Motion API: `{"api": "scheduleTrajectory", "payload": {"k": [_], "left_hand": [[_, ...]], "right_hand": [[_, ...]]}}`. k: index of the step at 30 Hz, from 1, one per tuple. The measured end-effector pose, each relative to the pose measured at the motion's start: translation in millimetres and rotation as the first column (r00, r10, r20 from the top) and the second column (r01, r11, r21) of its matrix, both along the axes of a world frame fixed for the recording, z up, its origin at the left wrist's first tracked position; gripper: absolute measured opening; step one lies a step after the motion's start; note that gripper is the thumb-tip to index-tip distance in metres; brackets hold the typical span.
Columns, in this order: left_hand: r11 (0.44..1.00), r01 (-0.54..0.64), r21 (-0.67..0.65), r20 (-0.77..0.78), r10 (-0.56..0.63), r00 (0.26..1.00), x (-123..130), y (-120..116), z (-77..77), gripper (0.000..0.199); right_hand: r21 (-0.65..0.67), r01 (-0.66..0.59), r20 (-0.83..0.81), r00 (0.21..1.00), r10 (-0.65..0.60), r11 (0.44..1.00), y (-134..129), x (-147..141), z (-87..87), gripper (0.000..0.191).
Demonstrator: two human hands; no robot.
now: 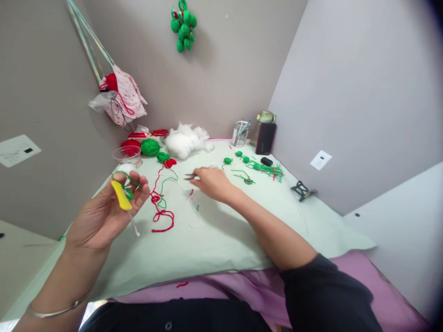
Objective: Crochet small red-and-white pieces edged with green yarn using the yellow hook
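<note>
My left hand [107, 212] is raised palm up at the left, its fingers curled around a small green yarn piece [127, 192] and a yellow-handled tool [122, 196] whose thin shaft points down. Green yarn loops over the fingertips. My right hand [211, 182] is low over the pale green cloth, closed on small dark scissors [190, 176] whose tips point left. Between the hands lie tangled red yarn [163, 214], a strand of green yarn and white thread [192, 203].
White stuffing [187, 139], a green yarn ball [150, 147] and a clear tub [127, 157] stand at the back. Small green knitted balls [246, 159], a cup [241, 133] and a black phone [266, 138] are at the right rear. A black clip [303, 190] lies far right.
</note>
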State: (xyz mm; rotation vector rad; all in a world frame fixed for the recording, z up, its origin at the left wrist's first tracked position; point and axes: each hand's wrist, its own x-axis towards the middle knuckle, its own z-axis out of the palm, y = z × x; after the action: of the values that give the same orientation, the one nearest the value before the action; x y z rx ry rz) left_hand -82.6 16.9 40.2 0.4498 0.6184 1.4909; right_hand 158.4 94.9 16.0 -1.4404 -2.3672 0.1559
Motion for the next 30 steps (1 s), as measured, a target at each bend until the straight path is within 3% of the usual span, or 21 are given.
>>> {"api": "scheduleTrajectory", "payload": {"k": [3,4,6,7,9,11,14,18,24,30], "left_hand": [[0.998,0.051,-0.037,-0.024,-0.052,0.998,16,5,0.6,0.027],[0.995,0.084,-0.047,-0.031,-0.086,0.996,24,8,-0.1,0.027],[0.992,0.118,-0.045,-0.04,-0.12,0.992,43,17,-3.6,0.019],[0.987,0.159,-0.025,-0.053,-0.16,0.986,54,23,-6.1,0.014],[0.971,0.237,0.027,-0.115,-0.233,0.966,74,34,-12.0,0.007],[0.961,0.271,0.056,-0.143,-0.261,0.955,92,43,-18.0,0.008],[0.948,0.302,0.104,-0.19,-0.279,0.941,107,51,-25.7,0.015],[0.929,0.348,0.124,-0.236,-0.313,0.92,107,49,-34.2,0.015],[0.872,0.479,0.103,-0.279,-0.437,0.855,92,47,-45.4,0.03],[0.82,0.568,0.073,-0.308,-0.523,0.795,90,51,-53.2,0.036]], "right_hand": [[0.139,0.085,-0.011,0.996,-0.084,0.987,-7,26,2.4,0.047],[0.183,0.05,-0.021,0.999,-0.047,0.982,-13,31,2.4,0.061],[0.316,-0.137,-0.14,0.972,0.189,0.939,-25,34,0.7,0.08],[0.367,-0.195,-0.182,0.944,0.276,0.91,-30,33,-0.8,0.08],[0.419,-0.199,-0.273,0.903,0.332,0.886,-36,31,-4.4,0.058],[0.41,-0.123,-0.405,0.863,0.302,0.904,-37,30,-7.0,0.037],[0.358,-0.024,-0.599,0.76,0.25,0.933,-33,33,-8.2,0.027],[0.322,-0.032,-0.659,0.71,0.248,0.946,-32,35,-9.8,0.021],[0.147,-0.016,-0.803,0.582,0.129,0.989,-27,29,-17.2,0.026],[0.099,0.031,-0.832,0.551,0.066,0.995,-22,30,-22.6,0.026]]}}
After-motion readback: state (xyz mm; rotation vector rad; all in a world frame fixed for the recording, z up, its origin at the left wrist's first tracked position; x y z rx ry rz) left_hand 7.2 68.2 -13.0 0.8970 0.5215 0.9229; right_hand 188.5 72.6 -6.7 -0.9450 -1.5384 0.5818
